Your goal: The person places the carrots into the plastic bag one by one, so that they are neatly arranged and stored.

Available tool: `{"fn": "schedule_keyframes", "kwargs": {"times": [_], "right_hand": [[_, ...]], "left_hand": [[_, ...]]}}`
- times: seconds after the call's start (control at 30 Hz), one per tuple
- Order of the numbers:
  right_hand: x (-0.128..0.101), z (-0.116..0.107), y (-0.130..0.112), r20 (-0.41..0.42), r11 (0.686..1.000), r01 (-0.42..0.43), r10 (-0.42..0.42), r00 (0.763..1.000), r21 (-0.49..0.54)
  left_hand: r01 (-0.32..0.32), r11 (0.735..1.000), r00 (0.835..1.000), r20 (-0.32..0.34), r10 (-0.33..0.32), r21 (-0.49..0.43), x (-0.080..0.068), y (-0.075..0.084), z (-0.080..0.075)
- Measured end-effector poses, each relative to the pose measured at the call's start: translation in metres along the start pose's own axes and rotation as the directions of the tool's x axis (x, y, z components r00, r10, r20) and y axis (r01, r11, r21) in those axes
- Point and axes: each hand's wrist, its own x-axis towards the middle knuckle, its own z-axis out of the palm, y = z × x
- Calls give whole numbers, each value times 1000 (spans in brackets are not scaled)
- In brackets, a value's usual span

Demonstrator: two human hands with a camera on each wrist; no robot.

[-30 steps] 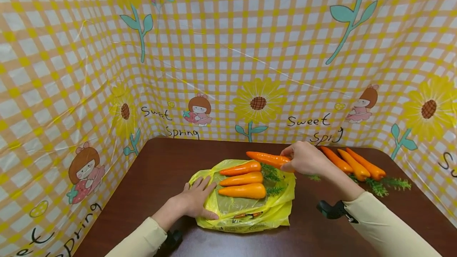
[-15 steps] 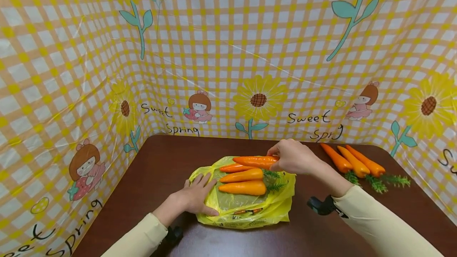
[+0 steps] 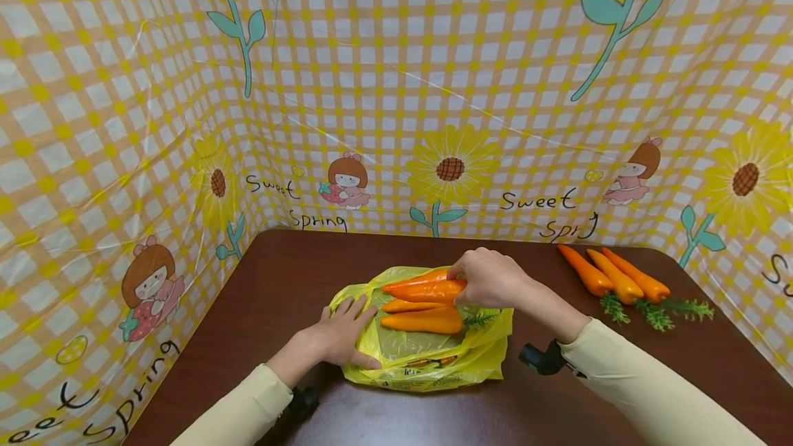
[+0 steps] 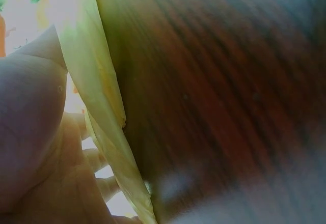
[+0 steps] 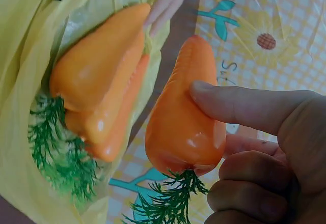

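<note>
A yellow plastic bag [image 3: 427, 363] lies flat on the dark brown table [image 3: 285, 274]. Three orange carrots with green tops [image 3: 424, 321] rest side by side on it. My right hand [image 3: 463, 279] grips a fourth carrot [image 3: 427, 290] at its leafy end and holds it low over the far carrots. In the right wrist view my thumb [image 5: 239, 107] presses on this carrot [image 5: 186, 117], with the bagged carrots [image 5: 97, 81] beside it. My left hand [image 3: 347, 325] lies flat on the bag's left part. The left wrist view shows its palm [image 4: 35, 132] against the bag's edge [image 4: 102, 107].
Three more carrots [image 3: 613, 277] lie in a row at the table's far right, their green tops pointing toward me. Checkered yellow sheeting with sunflowers [image 3: 452, 167] walls the table at the back and both sides. Bare wood [image 3: 396, 418] runs along the near edge.
My right hand has carried the carrot leftward and down, from beyond the bag's right corner to just above the carrots on the bag. The left hand has stayed on the bag.
</note>
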Motion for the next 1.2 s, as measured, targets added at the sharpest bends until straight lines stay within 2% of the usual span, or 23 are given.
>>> {"fn": "schedule_keyframes", "kwargs": {"times": [0.37, 0.63, 1.07, 1.2], "right_hand": [[4, 14, -12, 24, 1000, 11, -11, 1000, -26], [6, 31, -12, 18, 997, 63, -63, 998, -51], [0, 51, -15, 22, 1000, 20, -19, 1000, -23], [-1, 54, -16, 21, 999, 5, -4, 1000, -41]], "left_hand": [[-4, 1000, 1000, -14, 4, 1, -1, 1, -2], [-1, 1000, 1000, -31, 2, 19, -2, 2, -1], [-2, 1000, 1000, -27, 2, 14, -4, 2, -1], [-2, 1000, 1000, -22, 2, 11, -5, 3, -1]]}}
